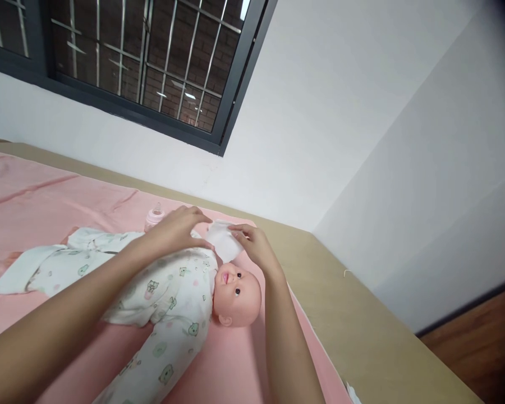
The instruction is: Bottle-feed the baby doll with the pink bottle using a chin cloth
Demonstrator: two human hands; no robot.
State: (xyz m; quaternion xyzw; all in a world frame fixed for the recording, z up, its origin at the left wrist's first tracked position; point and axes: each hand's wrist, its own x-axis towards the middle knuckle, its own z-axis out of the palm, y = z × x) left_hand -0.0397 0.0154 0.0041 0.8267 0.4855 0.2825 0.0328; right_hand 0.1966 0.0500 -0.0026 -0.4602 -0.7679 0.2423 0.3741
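Note:
A white tissue (224, 242) is stretched between my two hands, just beyond the doll's head. My left hand (180, 227) is at its left edge, with the fingers at the upper corner and the thumb at the lower one. Closed on the tissue's right side are the fingers of my right hand (255, 244). Below lies a baby doll (238, 297) on its back, its bald head to the right, dressed in a white printed outfit. My left forearm crosses over the doll's body and hides part of it. A pink baby bottle (155, 216) stands behind my left wrist.
A pink sheet (46, 196) covers much of the wooden surface (332, 292), whose bare edge runs along the wall. A dark-framed window (151, 67) with metal bars is above. Something small and white (352, 394) lies at the sheet's lower right edge.

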